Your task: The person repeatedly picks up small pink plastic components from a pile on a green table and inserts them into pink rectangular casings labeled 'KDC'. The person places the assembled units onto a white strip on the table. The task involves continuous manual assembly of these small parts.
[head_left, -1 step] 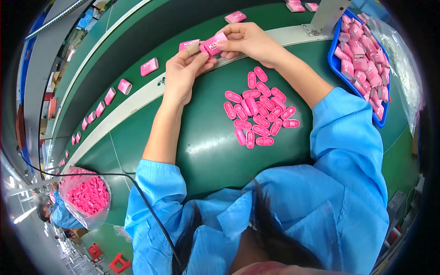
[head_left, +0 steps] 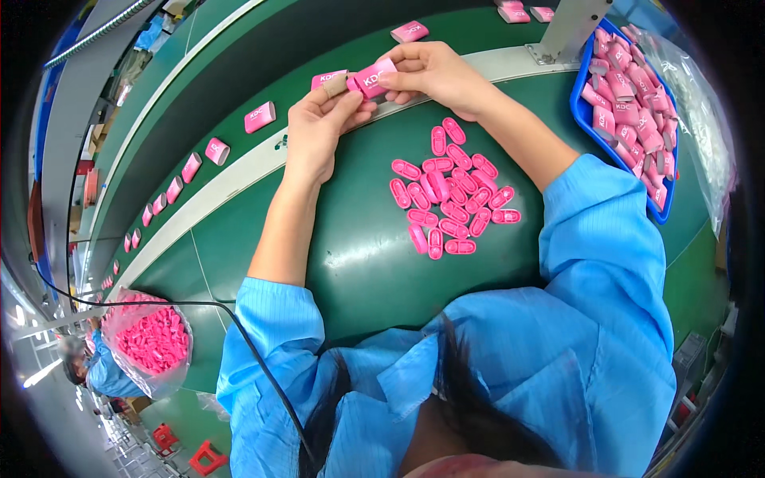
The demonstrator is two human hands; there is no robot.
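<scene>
My right hand [head_left: 426, 70] is closed on a flat pink shell [head_left: 371, 79] with white lettering, over the bench's far rail. At the shell's left end, my left hand [head_left: 319, 119] pinches a bright pink oval cap [head_left: 355, 84]. Cap and shell touch; whether the cap is seated is hidden by the fingers. A beige wrap [head_left: 335, 84] covers one left fingertip. Nearer me on the green bench lies a loose pile of pink oval caps [head_left: 454, 210]. Just behind my left fingers, another pink shell [head_left: 325, 78] lies on the green belt.
A blue tray [head_left: 586, 119] heaped with pink shells stands at the right, beside a clear plastic bag [head_left: 693, 119]. More shells [head_left: 260, 116] line the belt beyond the pale rail [head_left: 215, 190]. At the left is a bag of pink caps [head_left: 151, 338], with a black cable [head_left: 183, 303] across it.
</scene>
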